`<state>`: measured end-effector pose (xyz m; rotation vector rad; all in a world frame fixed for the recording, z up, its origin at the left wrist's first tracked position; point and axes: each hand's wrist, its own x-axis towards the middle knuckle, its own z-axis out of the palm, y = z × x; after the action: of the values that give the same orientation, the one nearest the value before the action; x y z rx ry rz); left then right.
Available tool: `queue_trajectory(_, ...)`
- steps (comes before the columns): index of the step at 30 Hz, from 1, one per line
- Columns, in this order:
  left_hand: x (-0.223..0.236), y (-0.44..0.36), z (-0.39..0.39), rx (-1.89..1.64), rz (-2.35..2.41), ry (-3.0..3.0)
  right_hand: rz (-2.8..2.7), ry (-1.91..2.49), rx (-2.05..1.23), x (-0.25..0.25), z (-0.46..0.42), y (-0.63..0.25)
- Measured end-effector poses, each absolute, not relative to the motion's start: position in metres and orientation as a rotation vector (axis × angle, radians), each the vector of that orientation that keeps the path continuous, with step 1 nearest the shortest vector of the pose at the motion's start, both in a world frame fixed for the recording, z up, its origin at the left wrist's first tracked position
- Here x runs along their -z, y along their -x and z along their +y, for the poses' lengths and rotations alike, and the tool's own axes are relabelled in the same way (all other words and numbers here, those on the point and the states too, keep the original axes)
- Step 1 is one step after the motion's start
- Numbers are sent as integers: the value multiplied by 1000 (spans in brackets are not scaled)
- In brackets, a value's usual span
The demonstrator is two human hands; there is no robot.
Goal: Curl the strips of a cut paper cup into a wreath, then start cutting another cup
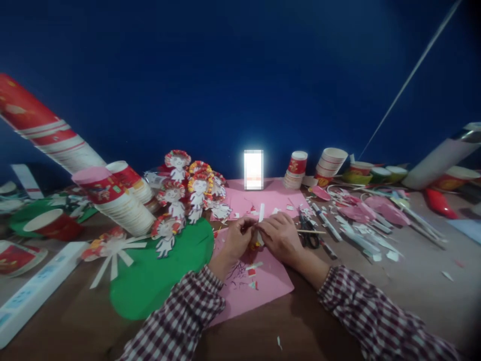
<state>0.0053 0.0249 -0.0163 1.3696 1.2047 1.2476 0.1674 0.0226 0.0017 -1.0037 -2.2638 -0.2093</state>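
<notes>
While the two forearms in checked sleeves [180, 311] angle inward in the head view, the left hand [237, 239] and right hand [281, 238] meet above a pink sheet [268, 296] on the tabletop [240, 346]. The fingers of both are curled inward and nearly closed, their tips pinched about a narrow white paper strip [261, 212], whose upper end sticks up between them. Just below the fingertips shows a small yellow-and-red piece [256, 245]; whether it is joined to the strip cannot be told.

The hands cover the strip's middle, so the exact placing of each fingertip is hard to make out. Beside the right hand, a thin wooden stick [315, 231] crosses black-handled scissors [311, 240], its near end hidden by the hand. The left sleeve overlaps the green sheet [150, 286]. Both sleeves are cut off below, and a bright rectangle [253, 169] at the back is pixelated beyond reading.
</notes>
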Motion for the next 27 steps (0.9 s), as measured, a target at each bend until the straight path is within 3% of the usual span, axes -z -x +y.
queue_trajectory(27, 10, -2, 22, -1264, 1322, -1406, -2193, 1029, 131, -10, 13, -168)
